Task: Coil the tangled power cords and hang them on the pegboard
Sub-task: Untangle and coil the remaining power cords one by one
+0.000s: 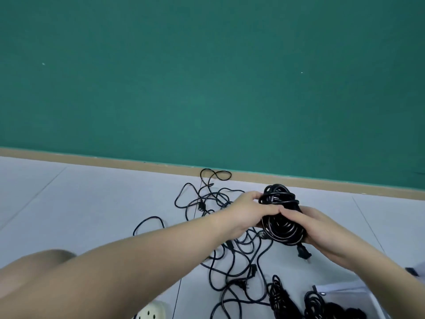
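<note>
The left hand [247,212] and the right hand [322,229] meet around a coiled cord [279,212] held up above the floor [92,203]. The left hand's fingers curl over the coil's upper left side and grasp it; the right hand cups the lower right side with its fingers wrapped round the loops. The two hands touch at the coil's middle. The coil is a bundle of black loops whose long axis runs from upper left to lower right, and its plug [304,254] dangles free just below the right hand.

The tangle of loose cords [230,238] lies on the floor directly beneath and to the left of the coil, nearer the left arm. Finished bundles [282,298] lie below the coil, toward the person, beside a white pouch [345,295]. A cream perforated piece [153,311], possibly a corner of the pegboard, shows far below and left of the coil.

The coil seems nearly wound. Securing the free plug end looks like the next step, and the right hand, closest to it, is best placed.
</note>
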### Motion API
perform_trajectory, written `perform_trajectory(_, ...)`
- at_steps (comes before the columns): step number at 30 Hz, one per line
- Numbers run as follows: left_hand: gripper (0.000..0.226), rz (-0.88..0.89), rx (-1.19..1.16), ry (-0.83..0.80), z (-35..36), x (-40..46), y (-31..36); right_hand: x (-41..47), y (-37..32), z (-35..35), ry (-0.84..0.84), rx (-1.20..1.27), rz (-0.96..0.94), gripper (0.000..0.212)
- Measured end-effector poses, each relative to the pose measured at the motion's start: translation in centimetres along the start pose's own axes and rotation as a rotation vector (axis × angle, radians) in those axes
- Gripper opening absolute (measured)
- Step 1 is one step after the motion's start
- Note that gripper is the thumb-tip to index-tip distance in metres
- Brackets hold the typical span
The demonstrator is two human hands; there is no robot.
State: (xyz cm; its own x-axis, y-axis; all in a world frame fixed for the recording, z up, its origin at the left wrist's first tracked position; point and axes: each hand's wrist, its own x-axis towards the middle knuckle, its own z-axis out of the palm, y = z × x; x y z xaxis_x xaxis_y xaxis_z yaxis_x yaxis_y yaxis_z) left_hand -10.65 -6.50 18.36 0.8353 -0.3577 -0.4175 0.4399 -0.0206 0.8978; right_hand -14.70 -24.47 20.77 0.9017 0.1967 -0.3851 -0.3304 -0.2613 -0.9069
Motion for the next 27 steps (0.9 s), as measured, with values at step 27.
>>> perform_trajectory(27, 0.050, -0.237, 0.138, -0.151, 3.1, 18.9, -25.4, 11.4, 25.7, -3.8, 0.270, -0.066, 0.549, 0.010)
